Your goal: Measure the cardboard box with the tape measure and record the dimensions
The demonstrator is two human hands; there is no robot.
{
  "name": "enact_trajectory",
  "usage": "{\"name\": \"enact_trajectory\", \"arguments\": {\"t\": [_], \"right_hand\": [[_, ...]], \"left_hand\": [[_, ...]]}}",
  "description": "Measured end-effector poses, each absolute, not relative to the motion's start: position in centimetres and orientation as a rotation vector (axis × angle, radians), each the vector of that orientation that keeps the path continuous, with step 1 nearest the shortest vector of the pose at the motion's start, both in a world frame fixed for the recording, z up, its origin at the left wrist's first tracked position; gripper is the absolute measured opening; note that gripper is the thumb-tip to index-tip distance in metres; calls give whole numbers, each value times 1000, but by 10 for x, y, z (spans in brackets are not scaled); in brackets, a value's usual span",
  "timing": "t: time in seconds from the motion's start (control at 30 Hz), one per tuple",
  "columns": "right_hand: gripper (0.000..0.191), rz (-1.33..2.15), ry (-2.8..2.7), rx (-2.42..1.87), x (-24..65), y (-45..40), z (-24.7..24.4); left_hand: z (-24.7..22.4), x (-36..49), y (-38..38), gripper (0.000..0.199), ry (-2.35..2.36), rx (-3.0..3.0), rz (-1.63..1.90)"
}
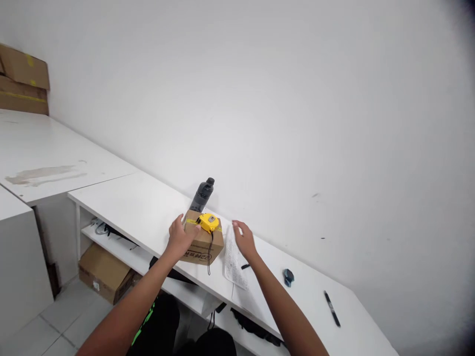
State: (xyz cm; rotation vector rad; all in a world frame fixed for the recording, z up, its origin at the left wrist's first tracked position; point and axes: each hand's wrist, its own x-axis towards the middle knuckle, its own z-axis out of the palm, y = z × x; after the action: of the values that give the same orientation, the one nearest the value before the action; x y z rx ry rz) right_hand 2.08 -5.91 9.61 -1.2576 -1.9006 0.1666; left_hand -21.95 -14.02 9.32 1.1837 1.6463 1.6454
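A small cardboard box [198, 249] with dark print and yellow tape sits on the white counter. My left hand [181, 240] grips its left side, the thumb over the top and the fingers along the far edge. On the box top lies a yellow tape measure [208, 222], its black wrist strap hanging down the front; my left thumb is close beside it. To the right of the box, my right hand [244, 241] is over a printed, crinkled white sheet [233, 257]. Its fingers are apart and hold nothing; whether they touch the sheet I cannot tell.
A dark bottle [202, 195] stands behind the box near the wall. Rightward on the counter [304, 311] lie a small dark blue object [288, 277] and a black marker [332, 309]. Larger cartons [24, 79] are stacked far left; another carton [104, 272] sits below the shelf.
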Motion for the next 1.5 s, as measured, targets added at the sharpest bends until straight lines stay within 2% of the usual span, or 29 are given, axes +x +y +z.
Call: {"name": "enact_trajectory", "arguments": {"t": [0.13,0.3,0.4,0.57,0.7,0.87,1.0,1.5], "right_hand": [[39,207,-2158,-1352,-54,-69,129],[69,370,-2249,-1232,-75,-69,134],[64,233,-2278,-1019,-79,-66,132],[57,99,-2302,-884,-89,-66,124],[56,228,-2256,-910,-89,-69,118],[40,315,-2147,-940,-88,-75,117],[42,338,-2148,-951,-90,-80,118],[42,160,-2315,-997,-67,-98,126]], "left_hand": [[72,-214,-117,71,1390,963,1602],[66,-241,-116,73,1077,1036,1397],[65,-258,-114,72,899,1075,1274],[63,-255,-113,77,947,1063,1389],[63,-248,-117,68,991,1089,1409],[65,-246,-117,61,1076,1090,1417],[66,-244,-117,54,1119,1168,1423],[73,-239,-117,46,1201,1248,1480]]}}
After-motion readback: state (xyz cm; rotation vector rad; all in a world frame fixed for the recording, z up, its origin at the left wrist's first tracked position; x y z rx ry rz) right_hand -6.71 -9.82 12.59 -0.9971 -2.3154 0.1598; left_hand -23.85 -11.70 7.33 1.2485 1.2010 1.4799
